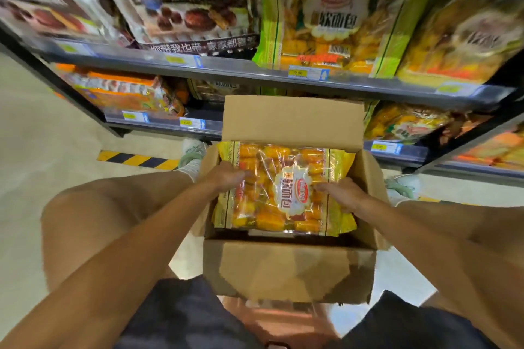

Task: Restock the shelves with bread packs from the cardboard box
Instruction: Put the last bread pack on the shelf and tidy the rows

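Our left hand (226, 177) grips the left part of the yellow-and-orange clear plastic bread pack (283, 190), fingers curled onto its top. Our right hand (341, 193) grasps the right side likewise. The pack lies flat in the mouth of the open brown cardboard box (286, 272) (flaps raised), which stands on the pale floor (56, 133) between our feet. Beyond it, dark metal shelves (283, 75) carry similar bread packs and yellow price tags.

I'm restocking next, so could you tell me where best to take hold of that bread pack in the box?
Take the bread pack by its two short side edges, from above, as the left hand and right hand do: it lies flat, face up, in the open cardboard box.
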The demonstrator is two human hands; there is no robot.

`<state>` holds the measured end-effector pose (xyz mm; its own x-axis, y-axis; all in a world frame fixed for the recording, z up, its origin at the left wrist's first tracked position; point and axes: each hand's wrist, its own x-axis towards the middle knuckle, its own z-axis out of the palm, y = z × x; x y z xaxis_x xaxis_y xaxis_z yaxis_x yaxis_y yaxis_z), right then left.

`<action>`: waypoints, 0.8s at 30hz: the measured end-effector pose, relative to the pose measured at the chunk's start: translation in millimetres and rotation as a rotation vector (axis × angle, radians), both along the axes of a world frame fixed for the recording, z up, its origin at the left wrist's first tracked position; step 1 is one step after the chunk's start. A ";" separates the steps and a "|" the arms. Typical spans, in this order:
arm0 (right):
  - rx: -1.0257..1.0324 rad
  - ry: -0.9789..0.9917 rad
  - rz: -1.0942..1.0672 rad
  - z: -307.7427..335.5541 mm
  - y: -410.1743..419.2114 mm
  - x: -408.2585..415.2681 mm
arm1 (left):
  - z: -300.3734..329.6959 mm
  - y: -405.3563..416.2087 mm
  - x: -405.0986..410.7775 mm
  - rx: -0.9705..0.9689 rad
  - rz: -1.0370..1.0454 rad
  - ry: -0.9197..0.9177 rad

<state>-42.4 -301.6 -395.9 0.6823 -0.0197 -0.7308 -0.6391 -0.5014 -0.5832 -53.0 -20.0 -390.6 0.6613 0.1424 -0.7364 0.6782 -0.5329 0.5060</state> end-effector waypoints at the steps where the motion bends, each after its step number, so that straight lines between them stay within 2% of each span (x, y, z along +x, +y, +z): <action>1: 0.020 -0.031 0.000 7.7 -1.8 -2.7 | 9.7 0.6 -3.3 0.001 -0.015 -0.029; 8: 0.143 -0.274 0.037 72.5 -3.7 -14.7 | 79.7 5.4 -15.5 -0.032 0.046 -0.320; 15: 0.204 -0.540 0.005 133.3 2.4 -8.1 | 149.9 24.6 -15.8 0.034 0.048 -0.579; 21: 0.255 -0.735 -0.033 193.5 16.3 7.1 | 205.4 43.7 -22.4 -0.051 0.067 -0.863; 24: 0.213 -0.881 -0.020 228.3 24.6 18.6 | 227.9 50.6 -21.3 -0.096 0.143 -0.974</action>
<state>-23.8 -277.1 -167.6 0.9971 0.0382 0.0665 0.0753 -0.3204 -0.9443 -74.3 30.7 -162.6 0.9658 0.2361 0.1076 -0.0025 -0.4061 0.9138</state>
